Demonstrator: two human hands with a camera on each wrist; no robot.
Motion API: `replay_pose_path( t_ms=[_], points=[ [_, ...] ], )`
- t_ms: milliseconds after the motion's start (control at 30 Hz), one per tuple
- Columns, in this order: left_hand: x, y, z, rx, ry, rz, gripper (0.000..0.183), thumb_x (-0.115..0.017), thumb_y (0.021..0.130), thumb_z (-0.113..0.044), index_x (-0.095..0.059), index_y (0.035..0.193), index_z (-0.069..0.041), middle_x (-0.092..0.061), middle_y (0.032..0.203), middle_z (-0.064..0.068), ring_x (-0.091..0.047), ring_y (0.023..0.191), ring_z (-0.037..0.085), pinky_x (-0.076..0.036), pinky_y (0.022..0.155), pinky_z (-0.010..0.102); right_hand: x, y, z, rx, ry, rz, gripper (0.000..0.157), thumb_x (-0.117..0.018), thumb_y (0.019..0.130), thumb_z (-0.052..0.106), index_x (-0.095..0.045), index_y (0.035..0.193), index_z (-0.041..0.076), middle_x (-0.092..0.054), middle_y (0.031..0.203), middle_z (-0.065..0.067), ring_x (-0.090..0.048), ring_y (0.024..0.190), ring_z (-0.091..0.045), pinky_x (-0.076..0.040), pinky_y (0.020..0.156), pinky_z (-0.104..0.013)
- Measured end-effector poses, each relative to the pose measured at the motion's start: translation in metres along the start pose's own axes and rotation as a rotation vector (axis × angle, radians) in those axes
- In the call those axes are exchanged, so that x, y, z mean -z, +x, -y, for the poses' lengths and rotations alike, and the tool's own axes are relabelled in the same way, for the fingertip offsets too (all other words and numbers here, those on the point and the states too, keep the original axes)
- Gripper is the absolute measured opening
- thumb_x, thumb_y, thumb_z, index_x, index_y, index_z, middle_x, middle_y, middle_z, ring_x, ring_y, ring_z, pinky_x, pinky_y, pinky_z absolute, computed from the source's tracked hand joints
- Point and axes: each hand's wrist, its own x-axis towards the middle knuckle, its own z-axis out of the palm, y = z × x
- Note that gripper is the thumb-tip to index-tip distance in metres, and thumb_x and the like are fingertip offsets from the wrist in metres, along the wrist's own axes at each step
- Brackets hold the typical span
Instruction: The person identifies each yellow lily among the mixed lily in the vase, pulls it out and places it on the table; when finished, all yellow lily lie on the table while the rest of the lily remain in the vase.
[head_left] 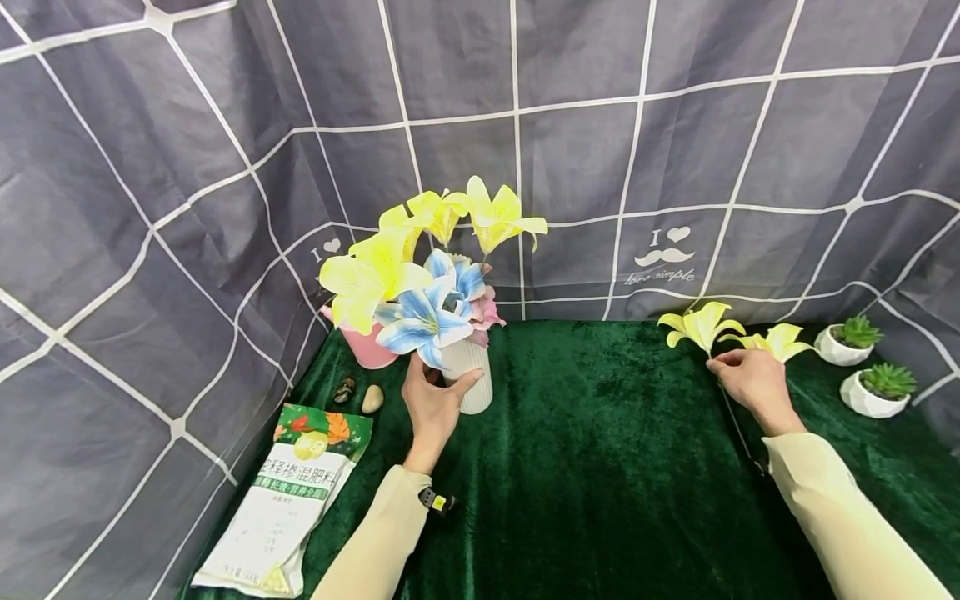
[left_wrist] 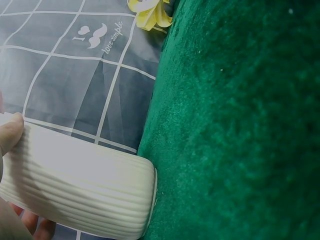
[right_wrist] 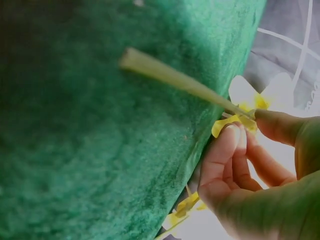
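Observation:
My left hand [head_left: 433, 410] grips a white ribbed vase [head_left: 477, 382] low on its side, thumb and fingers around it. The vase [left_wrist: 85, 185] stands on the green cloth. Out of it rise several yellow lilies [head_left: 367, 279], blue-and-white lilies [head_left: 427, 321] and a pink flower [head_left: 489, 310]. Over on the right, my right hand [head_left: 753, 385] pinches a yellow lily [head_left: 701, 327] just below its bloom. Its long stem [right_wrist: 175, 80] points back toward the wrist. Another yellow lily [head_left: 782, 340] lies just behind that hand.
Two small succulents [head_left: 876, 396] in white pots are at the far right. Behind the vase stands a pink bucket [head_left: 369, 348]. Two pebbles [head_left: 372, 398] and a fertilizer bag [head_left: 273, 508] lie on the left. A grey grid curtain [head_left: 570, 167] closes off the back and sides.

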Motion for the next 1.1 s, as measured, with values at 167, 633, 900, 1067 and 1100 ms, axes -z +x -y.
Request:
replay_pose_path(
  t_ms=[167,633,900,1067,1100],
  points=[
    [0.0,0.0,0.001,0.0,0.003,-0.002,0.073,-0.094,0.067,-0.037,-0.06,0.129,-0.018,-0.067,0.121,0.006,-0.066,0.112,0.028,-0.056,0.095,0.051,0.0,-0.008,0.005,0.007,-0.008,-0.037,0.035,-0.063,0.096,0.031,-0.076,0.102,-0.001,-0.073,0.105,-0.027,-0.059,0.105,-0.053,-0.041,0.091,-0.059],
    [0.0,0.001,0.001,-0.015,0.009,0.0,0.073,-0.094,0.068,-0.04,-0.06,0.129,-0.019,-0.067,0.121,0.006,-0.065,0.113,0.027,-0.056,0.095,0.052,0.016,-0.044,0.069,0.089,0.093,-0.288,0.03,-0.066,0.093,0.023,-0.074,0.111,0.0,-0.076,0.093,-0.02,-0.066,0.078,-0.012,-0.044,0.081,-0.04],
    [0.0,0.001,0.003,-0.018,0.004,0.001,0.074,-0.094,0.068,-0.039,-0.059,0.13,-0.02,-0.067,0.122,0.005,-0.065,0.113,0.026,-0.056,0.095,0.052,0.025,-0.063,0.144,0.188,0.257,-0.334,0.023,-0.074,0.09,0.024,-0.078,0.107,0.008,-0.078,0.09,-0.013,-0.042,0.066,0.028,-0.038,0.065,-0.009],
    [0.0,0.001,0.002,-0.021,-0.008,0.0,0.073,-0.094,0.067,-0.038,-0.06,0.129,-0.019,-0.068,0.121,0.005,-0.065,0.113,0.024,-0.056,0.096,0.051,0.022,-0.067,0.187,0.292,0.329,-0.296,0.022,-0.075,0.09,0.024,-0.078,0.107,0.01,-0.079,0.093,-0.011,-0.048,0.069,0.023,-0.04,0.067,-0.005],
    [0.0,0.0,0.002,-0.022,-0.011,0.001,0.072,-0.094,0.067,-0.038,-0.06,0.128,-0.019,-0.068,0.121,0.005,-0.066,0.112,0.025,-0.056,0.095,0.051,0.021,-0.067,0.195,0.308,0.353,-0.283,0.022,-0.075,0.09,0.023,-0.078,0.108,0.01,-0.078,0.094,-0.011,-0.05,0.07,0.022,-0.041,0.067,-0.005]
  ],
)
